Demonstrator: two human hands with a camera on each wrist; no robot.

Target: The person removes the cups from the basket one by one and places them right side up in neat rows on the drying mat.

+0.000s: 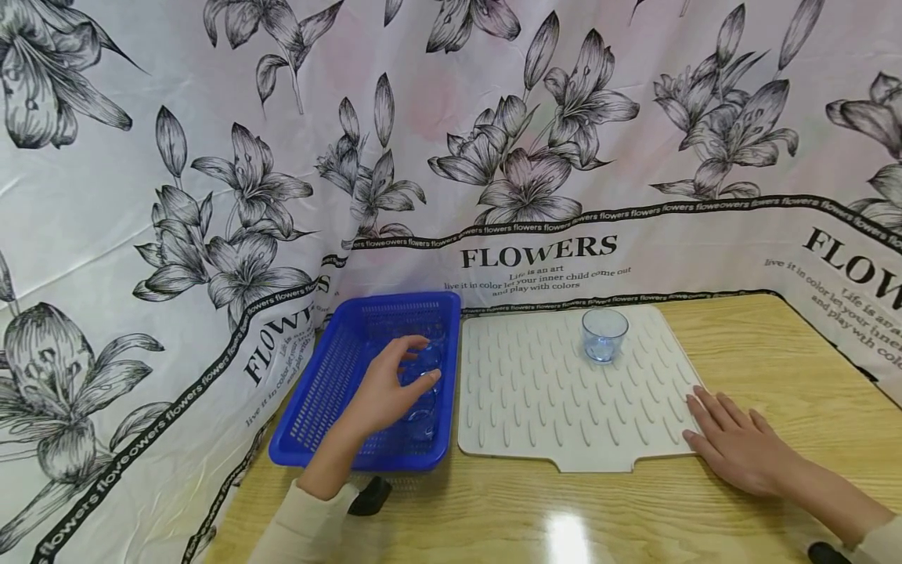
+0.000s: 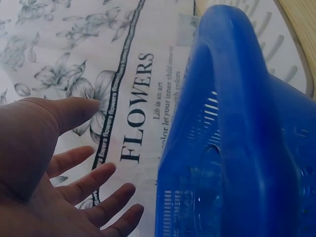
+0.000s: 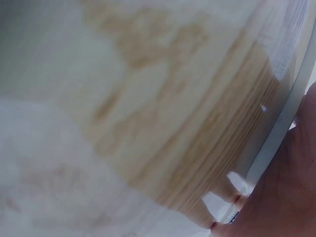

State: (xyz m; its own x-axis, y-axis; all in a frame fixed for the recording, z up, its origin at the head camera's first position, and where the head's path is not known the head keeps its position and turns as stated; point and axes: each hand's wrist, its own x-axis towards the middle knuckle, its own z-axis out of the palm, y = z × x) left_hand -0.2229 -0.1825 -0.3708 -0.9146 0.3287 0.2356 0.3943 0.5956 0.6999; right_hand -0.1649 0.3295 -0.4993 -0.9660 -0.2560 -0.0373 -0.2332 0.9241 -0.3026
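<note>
So the left hand (image 1: 387, 392) hovers over the blue plastic basket (image 1: 327, 368), thumb and fingers apart, gripping nothing, with a few clear glasses (image 1: 421, 411) below, hard to count. The right hand (image 1: 736, 446) lies with fingers stretched out on the wood-grain counter (image 1: 493, 517), fingertips at the right edge of the white ribbed draining mat (image 1: 521, 392). One clear glass (image 1: 604, 335) stands upright near the mat's back edge, right of centre, so there's plenty of ribbed surface in front and to its left. Tight spots: the basket's right rim sits just beside the mat, and the floral cloth (image 1: 395, 47) hangs right behind both. The left wrist cam shows the palm side and spread fingers, which the head cam misses, plus a close-up of the basket rim. Right wrist cam's mostly blurry wood grain and part of that hand.
</note>
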